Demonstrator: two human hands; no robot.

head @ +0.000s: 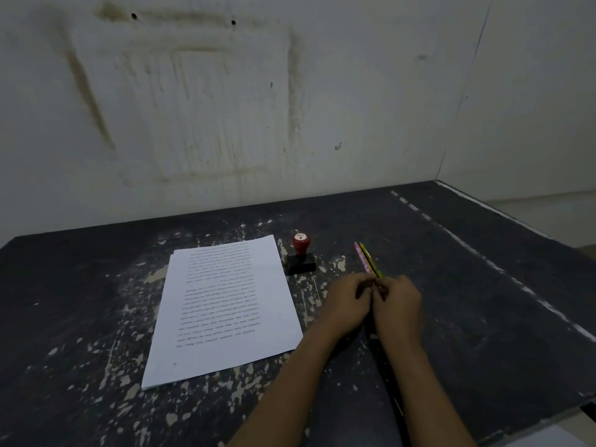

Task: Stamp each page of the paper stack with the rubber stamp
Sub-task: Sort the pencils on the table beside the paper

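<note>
- Centrally, a paper stack (225, 304) lies flat on the table (96, 285). Its top page is printed with lines of text, and its long edges run away from the viewer at a slight tilt.
- Just beside the stack's far right corner stands the rubber stamp (301, 253) — red knob up, black base flat on the table, apart from the paper and well clear of both hands.
- Right of the stamp, two pencils (367, 259), one pink and one yellow-green, extend side by side toward the wall (290, 108). Whether their far ends rest on the table cannot be told.
- Left hand (346, 306) and right hand (400, 304) meet over the pencils' near ends. The fingers of both are curled closely around those ends, which are hidden inside the hold.
- Both forearms enter from the lower edge, right of the stack.
- Table surface — dark, flecked with pale chips; a pale broken line runs along its right side.
</note>
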